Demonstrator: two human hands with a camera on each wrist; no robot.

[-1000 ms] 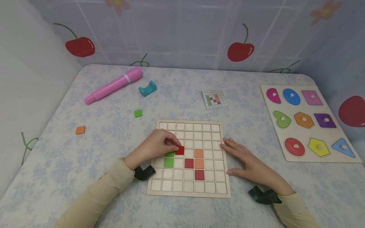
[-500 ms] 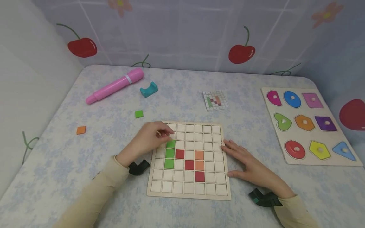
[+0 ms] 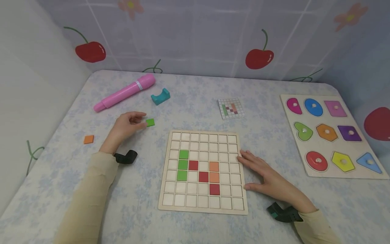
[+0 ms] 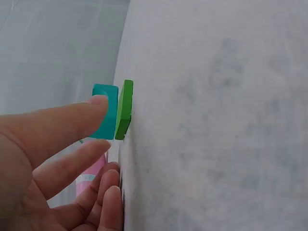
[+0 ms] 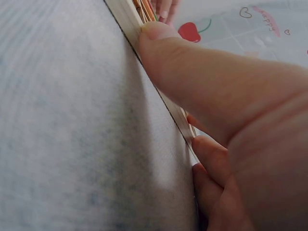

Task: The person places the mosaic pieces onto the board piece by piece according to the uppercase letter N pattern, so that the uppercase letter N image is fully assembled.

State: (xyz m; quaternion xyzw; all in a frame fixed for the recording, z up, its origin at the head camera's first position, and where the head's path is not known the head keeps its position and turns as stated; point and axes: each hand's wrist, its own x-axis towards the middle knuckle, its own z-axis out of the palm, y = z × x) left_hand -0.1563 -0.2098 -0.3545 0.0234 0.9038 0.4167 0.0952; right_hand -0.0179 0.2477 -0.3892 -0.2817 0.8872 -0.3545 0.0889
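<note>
My left hand (image 3: 124, 127) is beside a loose green square tile (image 3: 150, 122) on the table. Its thumb and forefinger are apart, and in the left wrist view the tile (image 4: 124, 110) lies just beyond them, not pinched. A wooden grid board (image 3: 166, 152) lies in front of me. In its cells are a column of three green tiles (image 3: 182, 164), three red tiles stepping down to the right (image 3: 203, 177) and two light orange tiles (image 3: 214, 166). My right hand (image 3: 268, 176) rests against the board's right edge, thumb and fingers spread along it.
An orange tile (image 3: 88, 139) lies at the left. Farther back are a pink microphone-shaped toy (image 3: 125, 93), a teal curved block (image 3: 160, 97) and a small card with a printed coloured grid (image 3: 231, 108). A wooden shape-knob puzzle (image 3: 310, 144) lies at the right.
My left hand let go of the red tile in a cell right of the green column, then moved left and away to the loose green tile. The right hand stayed at the board's edge.
</note>
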